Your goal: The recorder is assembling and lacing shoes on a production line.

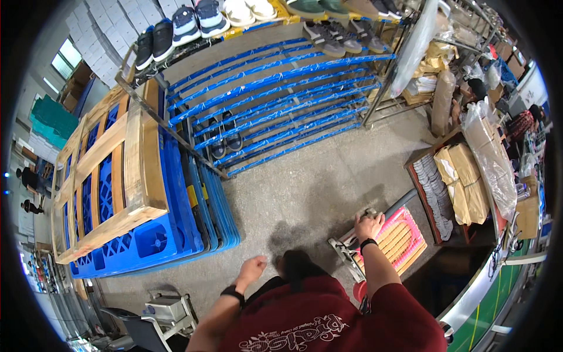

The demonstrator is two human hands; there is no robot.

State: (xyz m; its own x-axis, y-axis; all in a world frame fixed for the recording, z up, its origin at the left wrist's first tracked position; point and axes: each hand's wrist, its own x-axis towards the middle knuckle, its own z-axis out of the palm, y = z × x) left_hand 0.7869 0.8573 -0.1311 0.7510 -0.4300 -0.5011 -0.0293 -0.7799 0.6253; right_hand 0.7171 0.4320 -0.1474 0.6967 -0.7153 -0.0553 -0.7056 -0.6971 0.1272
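My right hand (369, 225) is closed over the metal frame of a chair (401, 239), beside its dark padded bar. The chair has a tan woven seat with bright pink edging and stands at my right side. What the fingers wrap round is partly covered by the hand itself. My left hand (252, 270) hangs in front of my body above the floor, its fingers curled in a loose fist with nothing visible in them. Dark bands circle both wrists.
Ahead stands a blue-barred shoe rack (275, 100) with several shoes on top. A wooden pallet (126, 135) leans over blue plastic pallets (155, 237) at left. An open box (434, 193) holds paper-wrapped bundles at right, near a green-topped bench (498, 293). Another chair (167, 308) stands behind left.
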